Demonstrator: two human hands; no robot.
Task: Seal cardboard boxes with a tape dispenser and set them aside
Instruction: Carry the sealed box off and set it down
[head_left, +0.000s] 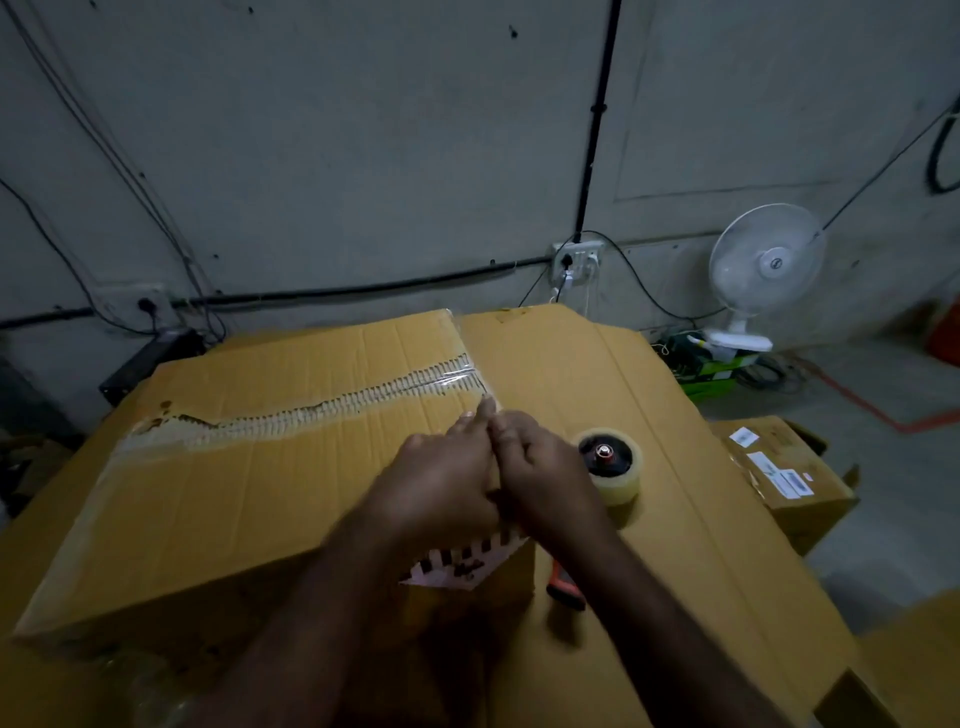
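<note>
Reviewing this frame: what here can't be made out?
Head view only:
1. Whether the left hand and right hand pinch or just press the tape: blurred, fingers overlapping.
2. The tape dispenser: middle hidden behind the right forearm.
3. The labels on the side box: print too small.
4. Near face of the taped box: dark, covered by both arms.

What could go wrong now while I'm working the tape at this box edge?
1. The torn old strip across the box is rough; anything stuck over it may lift or wrinkle.
2. The dispenser lies loose right beside the right hand; an arm sweep could knock it away.
3. The left hand and right hand crowd together at the edge, so the clear tape might stick to fingers.
</note>
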